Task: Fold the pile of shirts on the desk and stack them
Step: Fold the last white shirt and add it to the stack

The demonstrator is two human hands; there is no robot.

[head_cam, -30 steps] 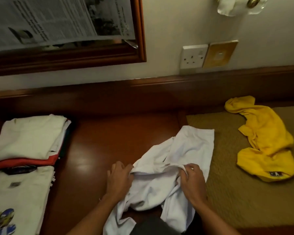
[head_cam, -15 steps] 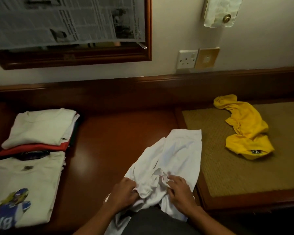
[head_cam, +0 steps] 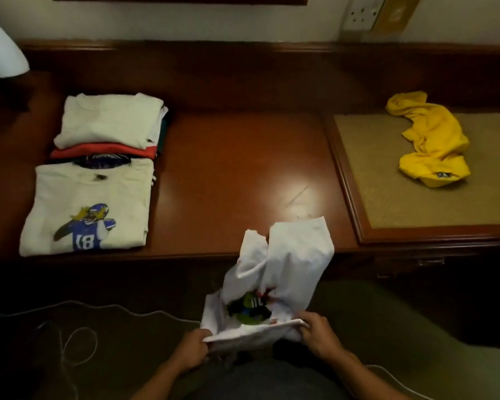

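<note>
A crumpled white shirt (head_cam: pixel 296 255) hangs off the desk's front edge toward my lap, a green and dark print showing inside it. My left hand (head_cam: pixel 191 352) grips its lower left edge and my right hand (head_cam: pixel 318 334) grips the lower right edge. At the left of the desk (head_cam: pixel 243 157) lies a folded white shirt with a football-player print (head_cam: pixel 90 209). Behind it stands a stack of folded shirts (head_cam: pixel 110 125), white on top with red and dark ones beneath. An unfolded yellow shirt (head_cam: pixel 433 140) lies on the woven mat (head_cam: pixel 416 203) at the right.
A white lampshade (head_cam: pixel 0 50) stands at the far left. A wall socket (head_cam: pixel 361 13) is above the desk's raised back. White cables (head_cam: pixel 78 339) trail over the floor at lower left. A green seat (head_cam: pixel 401 321) lies beside my right arm.
Both hands have pulled the white shirt back off the desk toward my lap and now hold its hem apart. The view has tilted downward.
</note>
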